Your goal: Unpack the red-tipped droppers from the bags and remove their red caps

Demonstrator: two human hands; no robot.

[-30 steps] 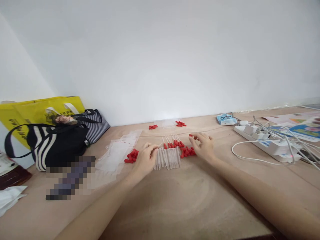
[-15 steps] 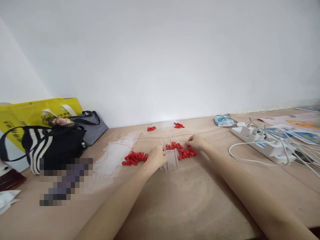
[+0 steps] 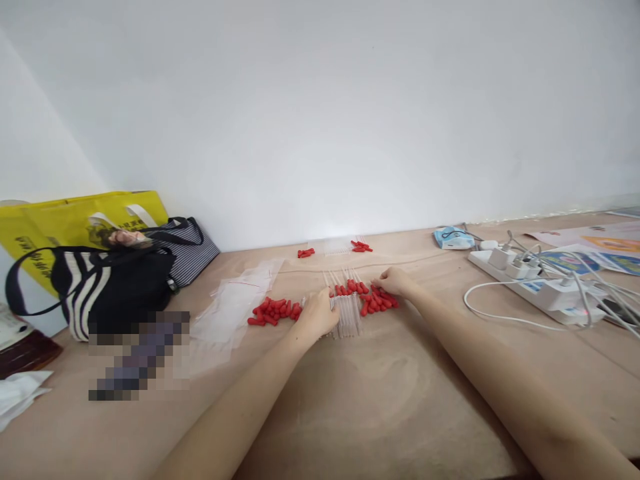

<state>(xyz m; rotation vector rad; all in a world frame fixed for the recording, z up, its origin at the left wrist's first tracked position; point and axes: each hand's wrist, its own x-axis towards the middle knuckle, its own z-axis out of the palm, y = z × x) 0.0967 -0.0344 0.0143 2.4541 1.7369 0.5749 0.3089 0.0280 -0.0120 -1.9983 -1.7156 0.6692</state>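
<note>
A row of thin clear tubes (image 3: 347, 312) lies side by side on the tan table (image 3: 380, 393), several with red caps at their far ends. My left hand (image 3: 318, 315) rests on the left end of the row, fingers curled over the tubes. My right hand (image 3: 394, 281) is at the far right of the row, fingers pinched among loose red caps (image 3: 378, 301). Another pile of red caps (image 3: 274, 311) lies just left of my left hand.
Clear plastic bags (image 3: 235, 300) lie left of the caps. Striped bags (image 3: 107, 283) and a yellow bag (image 3: 75, 223) stand at the far left. More capped tubes (image 3: 340, 248) sit by the wall. A white power strip (image 3: 537, 287) with cables and a face mask (image 3: 453, 237) are right.
My left hand slid right along the tubes, uncovering the left pile of red caps. My right hand closed from spread fingers and dropped onto the caps on the right.
</note>
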